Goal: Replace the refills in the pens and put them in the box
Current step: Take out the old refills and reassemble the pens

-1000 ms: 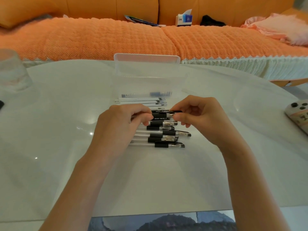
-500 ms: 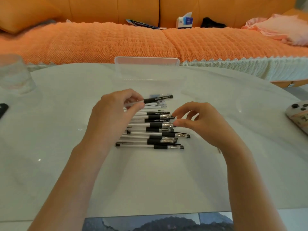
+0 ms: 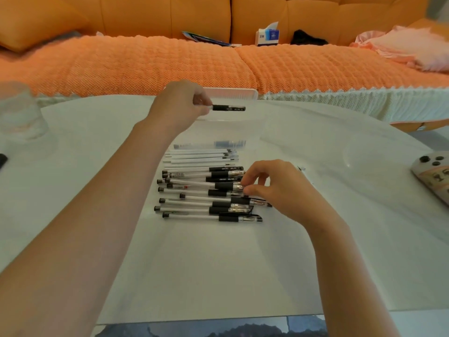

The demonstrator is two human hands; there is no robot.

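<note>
My left hand (image 3: 181,103) holds a black-capped pen (image 3: 228,108) level above the clear plastic box (image 3: 243,93) at the table's far middle. Several pens (image 3: 194,203) with black grips lie in a row on the white table, with several white refills (image 3: 199,155) lined up just beyond them. My right hand (image 3: 274,188) rests at the right ends of the pens, its thumb and fingers pinching the tip end of one pen (image 3: 230,186) in the row.
A glass (image 3: 19,110) stands at the far left of the table. A game controller (image 3: 435,176) lies at the right edge. A dark object (image 3: 2,159) pokes in at the left edge. An orange sofa with a tissue box (image 3: 267,36) is behind the table.
My left hand lifted a pen off the row and carried it away over the box. My right hand let go of it and dropped to the pens' right ends.
</note>
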